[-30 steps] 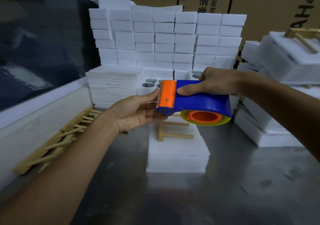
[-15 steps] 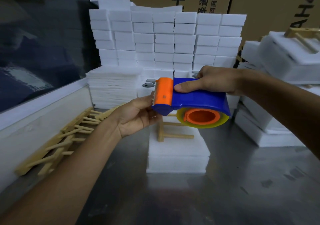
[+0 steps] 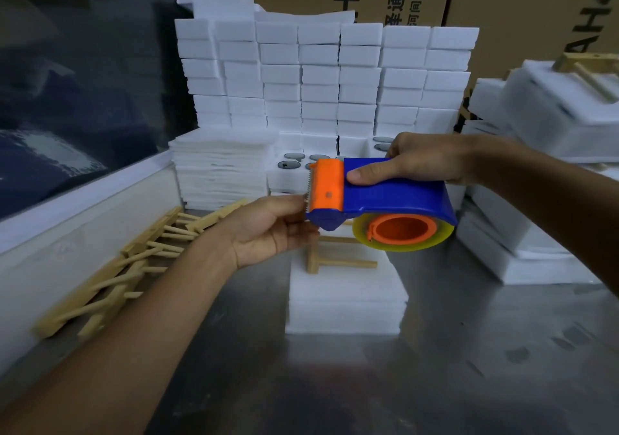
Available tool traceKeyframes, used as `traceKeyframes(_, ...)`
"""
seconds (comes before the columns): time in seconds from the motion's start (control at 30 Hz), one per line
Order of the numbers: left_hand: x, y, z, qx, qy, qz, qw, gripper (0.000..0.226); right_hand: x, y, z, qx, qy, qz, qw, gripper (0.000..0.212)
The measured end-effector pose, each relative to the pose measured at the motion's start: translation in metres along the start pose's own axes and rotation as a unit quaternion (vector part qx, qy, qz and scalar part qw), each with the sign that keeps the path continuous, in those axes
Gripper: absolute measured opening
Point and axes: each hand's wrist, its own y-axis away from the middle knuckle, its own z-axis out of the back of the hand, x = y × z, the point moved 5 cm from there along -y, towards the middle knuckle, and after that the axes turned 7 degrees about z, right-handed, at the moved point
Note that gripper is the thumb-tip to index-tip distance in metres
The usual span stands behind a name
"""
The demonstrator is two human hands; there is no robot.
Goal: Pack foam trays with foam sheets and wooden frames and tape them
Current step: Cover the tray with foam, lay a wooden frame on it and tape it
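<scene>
My right hand (image 3: 422, 160) grips a blue and orange tape dispenser (image 3: 378, 196) from above, thumb on its blue body, held in the air over the table. Its yellowish tape roll (image 3: 405, 237) hangs underneath. My left hand (image 3: 271, 230) is at the dispenser's toothed orange end, fingers curled at the tape's free end beneath the blade. Below lies a white foam tray (image 3: 345, 300) with a wooden frame (image 3: 335, 260) on top, partly hidden by the dispenser.
A wall of stacked foam blocks (image 3: 321, 76) stands behind, with a pile of foam sheets (image 3: 221, 166) at its left. Loose wooden frames (image 3: 127, 260) lie along the left wall. More foam trays (image 3: 542, 139) are stacked at the right. The table (image 3: 335, 384) is metal.
The dispenser has tilted and shifted slightly left and up, and my left hand has followed it, staying at the blade end.
</scene>
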Motion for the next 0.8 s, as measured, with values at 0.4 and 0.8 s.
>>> traceKeyframes(0.4, -0.029, -0.002, 0.009, -0.165, -0.19, -0.022, 0.968, 0.011, -0.005, -0.014, -0.005, 0.006, 0.062, -0.03, 0.998, 0.089)
traceKeyframes(0.8, -0.02, 0.012, 0.072, -0.245, -0.162, 0.005, 0.956, 0.017, -0.059, -0.014, 0.013, 0.04, 0.102, -0.122, 0.986, 0.084)
